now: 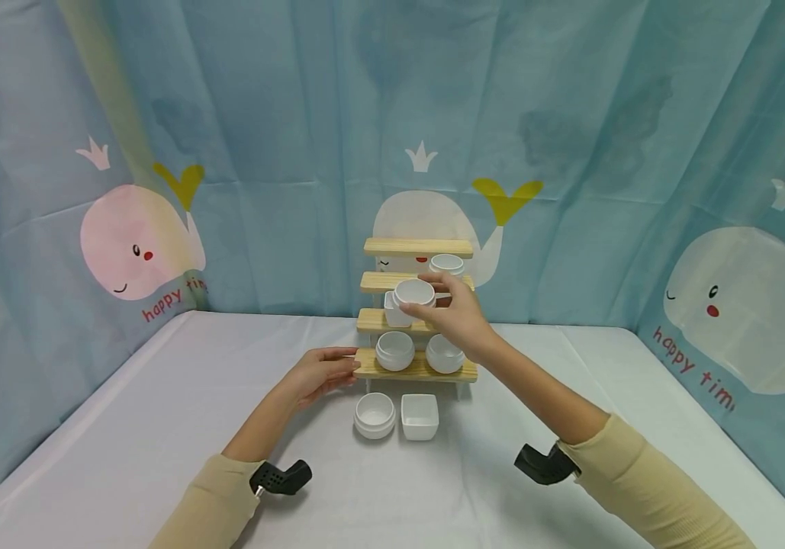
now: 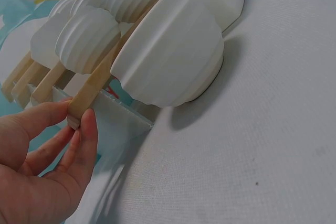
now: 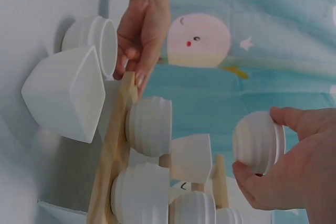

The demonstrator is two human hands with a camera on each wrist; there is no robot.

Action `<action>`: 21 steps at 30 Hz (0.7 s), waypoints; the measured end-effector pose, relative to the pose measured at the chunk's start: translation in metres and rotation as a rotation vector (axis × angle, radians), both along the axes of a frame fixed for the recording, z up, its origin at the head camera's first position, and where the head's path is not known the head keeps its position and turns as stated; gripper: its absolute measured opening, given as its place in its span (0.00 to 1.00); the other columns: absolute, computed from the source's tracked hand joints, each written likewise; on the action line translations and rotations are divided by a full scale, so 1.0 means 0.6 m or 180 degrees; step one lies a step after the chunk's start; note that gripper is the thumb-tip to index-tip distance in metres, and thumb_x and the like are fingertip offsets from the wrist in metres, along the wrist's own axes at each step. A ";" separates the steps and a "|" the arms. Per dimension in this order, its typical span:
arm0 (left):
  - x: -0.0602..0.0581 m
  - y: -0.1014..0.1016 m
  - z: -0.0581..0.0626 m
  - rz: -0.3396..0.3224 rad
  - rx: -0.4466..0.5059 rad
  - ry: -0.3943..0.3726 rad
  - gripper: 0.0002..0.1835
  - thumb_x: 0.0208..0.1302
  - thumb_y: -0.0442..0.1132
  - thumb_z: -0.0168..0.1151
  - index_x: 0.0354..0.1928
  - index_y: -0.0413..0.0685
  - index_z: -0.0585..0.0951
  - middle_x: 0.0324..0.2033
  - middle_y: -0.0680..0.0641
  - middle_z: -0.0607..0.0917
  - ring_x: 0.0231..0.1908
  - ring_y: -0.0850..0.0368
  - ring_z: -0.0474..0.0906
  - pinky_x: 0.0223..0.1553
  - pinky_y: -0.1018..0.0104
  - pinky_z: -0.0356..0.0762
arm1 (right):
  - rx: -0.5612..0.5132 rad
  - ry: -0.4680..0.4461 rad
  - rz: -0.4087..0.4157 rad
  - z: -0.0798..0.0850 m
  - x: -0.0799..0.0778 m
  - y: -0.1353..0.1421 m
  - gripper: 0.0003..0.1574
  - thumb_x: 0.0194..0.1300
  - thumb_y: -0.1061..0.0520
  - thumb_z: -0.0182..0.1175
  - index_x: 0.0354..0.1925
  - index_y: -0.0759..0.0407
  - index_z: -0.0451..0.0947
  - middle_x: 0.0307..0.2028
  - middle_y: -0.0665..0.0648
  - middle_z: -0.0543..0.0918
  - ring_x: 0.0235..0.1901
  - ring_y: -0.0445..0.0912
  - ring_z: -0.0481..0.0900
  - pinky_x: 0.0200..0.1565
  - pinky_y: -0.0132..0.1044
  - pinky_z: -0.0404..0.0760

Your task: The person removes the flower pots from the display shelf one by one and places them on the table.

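My left hand (image 1: 323, 374) pinches the left end of the lowest board (image 2: 97, 82) of a stepped wooden shelf (image 1: 416, 375), thumb and fingers on either side. My right hand (image 1: 457, 309) grips a white round ribbed pot (image 3: 257, 142) between thumb and fingers, held in the air apart from the boards. Behind it, a white square pot (image 1: 395, 314) stands on the second board. Two round pots, one left (image 1: 395, 352) and one right (image 1: 445, 355), sit on the lowest board. Another round pot (image 3: 194, 209) stands beside the square one, mostly hidden by my right hand in the head view.
A round pot (image 1: 374, 417) and a square pot (image 1: 419, 419) stand on the white tablecloth (image 1: 502, 488) before the shelf. One more round pot (image 1: 446, 264) is higher up on the right. A blue whale-print curtain (image 1: 282, 114) hangs behind.
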State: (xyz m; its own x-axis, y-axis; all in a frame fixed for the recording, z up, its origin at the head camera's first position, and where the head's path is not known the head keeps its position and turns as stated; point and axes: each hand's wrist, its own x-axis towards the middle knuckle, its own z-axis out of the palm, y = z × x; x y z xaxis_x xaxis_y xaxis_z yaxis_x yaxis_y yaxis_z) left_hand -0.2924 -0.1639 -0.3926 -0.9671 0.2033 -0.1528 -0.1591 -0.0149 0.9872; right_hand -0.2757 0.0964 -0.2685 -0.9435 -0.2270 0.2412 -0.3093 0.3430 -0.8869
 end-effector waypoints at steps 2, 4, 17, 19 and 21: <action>0.000 0.000 -0.001 -0.0005 0.0002 0.0007 0.30 0.77 0.31 0.61 0.75 0.27 0.66 0.42 0.47 0.85 0.35 0.64 0.86 0.44 0.73 0.88 | 0.0002 0.0002 0.0019 -0.001 0.002 0.002 0.43 0.68 0.56 0.73 0.75 0.61 0.69 0.68 0.66 0.74 0.53 0.55 0.78 0.47 0.35 0.85; -0.001 -0.001 -0.002 -0.0008 0.0000 0.0008 0.30 0.77 0.31 0.61 0.75 0.28 0.66 0.42 0.47 0.85 0.35 0.64 0.86 0.44 0.73 0.88 | 0.0006 0.0005 0.0032 -0.002 0.002 0.004 0.43 0.68 0.56 0.73 0.75 0.61 0.69 0.68 0.66 0.74 0.55 0.55 0.78 0.47 0.34 0.84; -0.001 -0.001 -0.001 0.0001 -0.0015 -0.0015 0.30 0.77 0.32 0.62 0.75 0.28 0.67 0.44 0.47 0.85 0.35 0.64 0.86 0.44 0.73 0.88 | -0.0029 0.0031 0.0168 -0.005 0.011 0.029 0.43 0.69 0.57 0.72 0.76 0.60 0.68 0.70 0.66 0.71 0.58 0.58 0.77 0.48 0.35 0.85; -0.001 -0.001 -0.001 0.0006 -0.0006 -0.0020 0.30 0.77 0.31 0.62 0.75 0.28 0.67 0.44 0.47 0.85 0.35 0.64 0.86 0.44 0.73 0.88 | -0.0027 0.0028 0.0181 -0.006 0.013 0.033 0.42 0.69 0.57 0.72 0.76 0.59 0.69 0.70 0.65 0.70 0.58 0.58 0.77 0.49 0.35 0.84; -0.001 0.000 -0.002 0.0014 0.0003 -0.0031 0.30 0.77 0.31 0.62 0.75 0.28 0.67 0.44 0.46 0.85 0.35 0.64 0.86 0.44 0.73 0.89 | -0.0019 0.0036 0.0203 -0.007 0.015 0.037 0.42 0.69 0.58 0.72 0.76 0.58 0.69 0.71 0.65 0.70 0.58 0.58 0.76 0.49 0.36 0.84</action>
State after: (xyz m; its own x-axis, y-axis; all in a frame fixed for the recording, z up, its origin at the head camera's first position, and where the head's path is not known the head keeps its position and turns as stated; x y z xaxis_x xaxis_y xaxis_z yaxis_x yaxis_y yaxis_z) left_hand -0.2931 -0.1641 -0.3937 -0.9664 0.1993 -0.1622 -0.1688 -0.0165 0.9855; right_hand -0.2664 0.1185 -0.2729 -0.9244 -0.2852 0.2534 -0.3405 0.3169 -0.8852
